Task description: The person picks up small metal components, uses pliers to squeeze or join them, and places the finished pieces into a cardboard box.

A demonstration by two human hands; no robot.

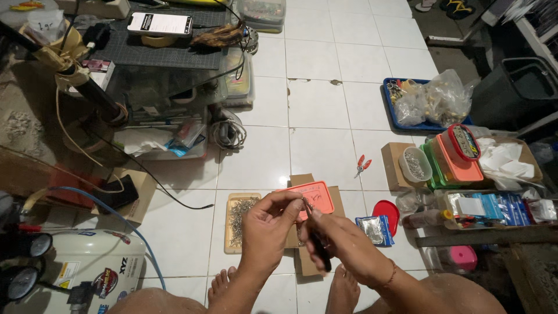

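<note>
Centrally, low in the view, two bare hands meet above a white tiled floor (314,104). The left hand (264,229) is curled nearly closed, its fingertips pinching something very small and thin, too small to identify. The right hand (340,241) is wrapped around a dark-handled tool (319,256), whose tip points up to meet the left fingertips. Both hands hover just above an orange lid (317,195) resting on pieces of cardboard.

Just left of the lid lies a shallow wooden tray (232,247) filled with small metal pieces. To the right are a red round lid (388,210) and a small clear packet (372,229). Small red-handled pliers (362,165) lie on the tiles beyond.

Further right stand stacked plastic containers (456,157) in orange and green, and a blue tray (390,107) holding clear bags (436,99). Upper left, a phone (160,24) rests on a dark mat. A white tank (87,267) with gauges sits at the lower left. The person's bare feet (343,285) show beneath the hands.
</note>
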